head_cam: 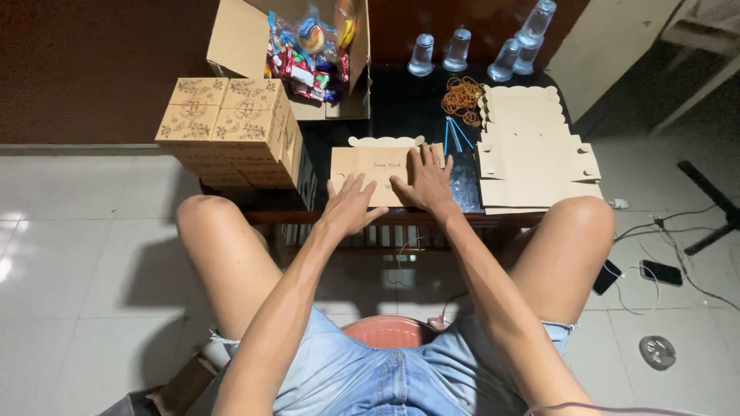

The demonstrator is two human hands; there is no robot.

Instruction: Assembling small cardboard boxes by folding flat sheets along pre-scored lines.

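A flat brown cardboard box blank [371,159] with a scalloped top edge lies on the dark low table [408,108] in front of me. My left hand [348,205] rests palm down on its lower left part, fingers spread. Pressed flat on its right half is my right hand [425,182], fingers pointing away from me. Neither hand grips anything.
A stack of folded printed boxes [229,123] stands at the left, an open carton of wrapped snacks [308,54] behind it. A pile of flat blanks [532,154] lies at the right, with rubber bands [461,98], blue sticks [455,135] and plastic cups [459,50] nearby. Phones and cables [655,270] lie on the floor.
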